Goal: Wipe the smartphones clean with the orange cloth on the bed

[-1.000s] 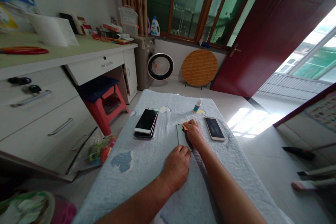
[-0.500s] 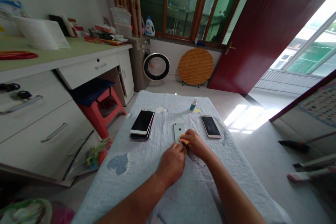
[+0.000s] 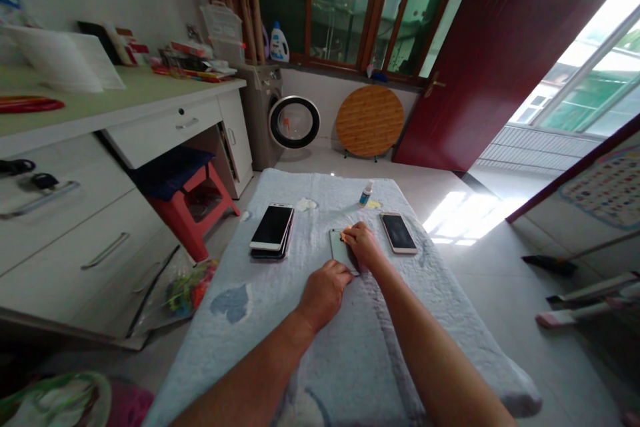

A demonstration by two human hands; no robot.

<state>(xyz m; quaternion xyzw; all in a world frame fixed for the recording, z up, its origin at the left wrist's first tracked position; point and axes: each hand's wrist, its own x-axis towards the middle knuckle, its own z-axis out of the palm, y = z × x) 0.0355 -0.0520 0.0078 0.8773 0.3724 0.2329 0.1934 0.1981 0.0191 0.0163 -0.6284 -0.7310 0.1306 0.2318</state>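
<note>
A silver smartphone (image 3: 340, 248) lies back side up on the cloth-covered table (image 3: 280, 360), partly covered by my hands. My left hand (image 3: 325, 290) is closed at the phone's lower end, fingers pinching its edge. In the fingers of my right hand (image 3: 364, 245) is a small orange cloth (image 3: 345, 233), pressed on the phone's upper part and mostly hidden. Left of them, a white phone (image 3: 273, 227) rests on a dark phone (image 3: 267, 254). Another phone (image 3: 399, 233) lies screen up on the right. Behind stands a small spray bottle (image 3: 366, 194).
A red stool (image 3: 207, 197) stands left of the table, before a white desk (image 3: 150, 137). Beyond are a washing machine with its round door (image 3: 295, 122) open and a round wooden board (image 3: 370, 121). A dark red door (image 3: 480, 47) is at right.
My right hand has slid the orange cloth up toward the phone's top end. My left hand has shifted slightly left and stays at the lower end. The view has tilted a little.
</note>
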